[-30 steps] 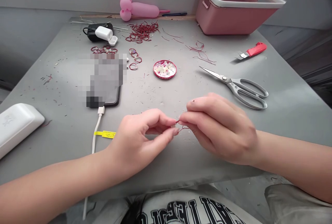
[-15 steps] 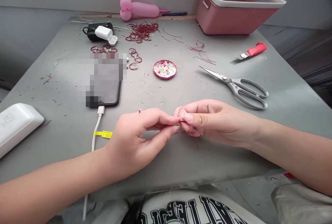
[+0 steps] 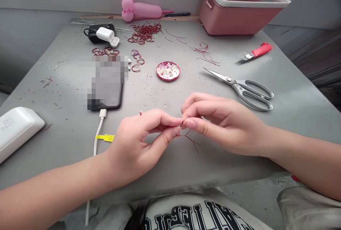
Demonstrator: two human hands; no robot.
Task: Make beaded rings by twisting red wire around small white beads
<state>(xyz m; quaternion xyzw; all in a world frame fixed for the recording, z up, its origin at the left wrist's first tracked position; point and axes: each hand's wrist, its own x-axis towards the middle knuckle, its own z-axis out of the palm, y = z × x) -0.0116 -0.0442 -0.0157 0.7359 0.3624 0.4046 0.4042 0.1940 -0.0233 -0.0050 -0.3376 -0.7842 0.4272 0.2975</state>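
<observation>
Both hands meet low over the near edge of the bench (image 3: 186, 166). Left hand (image 3: 135, 141) pinches one end of a thin red wire (image 3: 190, 138) between thumb and forefinger; right hand (image 3: 221, 121) pinches it right beside, fingertips nearly touching. Tight two-point grip on both sides, probably so the short stretch between can be bent or twisted. Loose tails of the wire hang below the fingers, just off the bench.

Left of the hands: white charging cable (image 3: 96, 141) with a yellow tag running up to a phone (image 3: 106, 91) lying flat, and a white case (image 3: 16, 128) at the bench's left edge. Right and a bit further: scissors (image 3: 243, 87), blades closed, within easy reach of the right hand.

Mid bench: small round red lid (image 3: 168, 70) full of pale beads, kept central, likely for either hand. Small wire rings (image 3: 137, 61) beside it. Further back: pile of red wire scraps (image 3: 145, 32), white earbud case (image 3: 106, 35), red-handled cutter (image 3: 257, 51). Back edge: pink bin (image 3: 239, 13) and pink balloon (image 3: 140, 9).
</observation>
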